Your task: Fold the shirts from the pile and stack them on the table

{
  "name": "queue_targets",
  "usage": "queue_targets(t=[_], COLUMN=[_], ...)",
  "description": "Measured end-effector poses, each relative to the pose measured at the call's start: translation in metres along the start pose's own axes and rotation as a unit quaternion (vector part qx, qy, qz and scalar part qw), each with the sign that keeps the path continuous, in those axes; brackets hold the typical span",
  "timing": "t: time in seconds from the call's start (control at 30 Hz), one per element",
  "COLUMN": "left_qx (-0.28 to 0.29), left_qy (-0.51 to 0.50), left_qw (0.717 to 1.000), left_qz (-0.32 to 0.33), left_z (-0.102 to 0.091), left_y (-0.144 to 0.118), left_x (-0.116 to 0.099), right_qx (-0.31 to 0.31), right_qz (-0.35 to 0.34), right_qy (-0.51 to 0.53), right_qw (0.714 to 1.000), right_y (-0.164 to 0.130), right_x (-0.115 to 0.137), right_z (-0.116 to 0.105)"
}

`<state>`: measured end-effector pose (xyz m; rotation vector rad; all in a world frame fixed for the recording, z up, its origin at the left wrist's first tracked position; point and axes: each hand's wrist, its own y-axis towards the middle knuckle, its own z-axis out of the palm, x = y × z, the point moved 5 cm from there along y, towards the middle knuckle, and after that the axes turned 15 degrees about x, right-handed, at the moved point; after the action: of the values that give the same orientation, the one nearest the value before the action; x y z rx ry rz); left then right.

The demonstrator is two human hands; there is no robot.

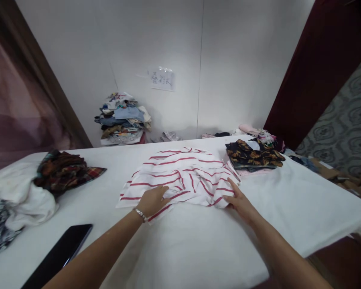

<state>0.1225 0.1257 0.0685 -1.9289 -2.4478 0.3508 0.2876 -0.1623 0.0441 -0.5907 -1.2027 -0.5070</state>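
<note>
A white shirt with red stripes (180,174) lies rumpled in the middle of the white table (186,245). My left hand (153,200) rests flat on the shirt's near left part, with a bracelet at the wrist. My right hand (240,200) lies at the shirt's near right edge, fingers spread and touching the fabric. Neither hand has the cloth pinched up.
A dark phone (60,253) lies near the front left. Loose clothes, plaid (64,170) and white (21,196), sit at the left. A folded dark floral stack (252,156) is at the right. A clothes pile (123,120) stands against the back wall.
</note>
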Motion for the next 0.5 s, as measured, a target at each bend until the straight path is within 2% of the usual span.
queue_targets(t=[0.13, 0.23, 0.37, 0.43, 0.5], left_qx=[-0.003, 0.029, 0.106, 0.11, 0.086], left_qy=[-0.037, -0.149, -0.273, -0.287, -0.306], left_qw=[0.999, 0.988, 0.956, 0.951, 0.948], left_qz=[-0.032, -0.031, 0.025, 0.025, 0.003], left_z=[-0.022, -0.033, -0.017, -0.005, 0.002], left_y=[-0.031, -0.067, -0.105, -0.11, -0.104], left_x=[-0.013, -0.032, -0.066, -0.074, -0.075], right_qx=[-0.034, -0.068, -0.095, -0.125, -0.15], right_qz=[-0.091, -0.145, -0.082, -0.039, -0.015], right_qy=[0.042, 0.078, 0.044, -0.011, -0.132], right_qw=[0.994, 0.984, 0.991, 0.991, 0.98], right_y=[-0.013, -0.03, -0.044, -0.05, -0.057], right_x=[0.016, 0.031, 0.016, 0.0, -0.011], right_z=[-0.011, -0.03, -0.055, -0.065, -0.067])
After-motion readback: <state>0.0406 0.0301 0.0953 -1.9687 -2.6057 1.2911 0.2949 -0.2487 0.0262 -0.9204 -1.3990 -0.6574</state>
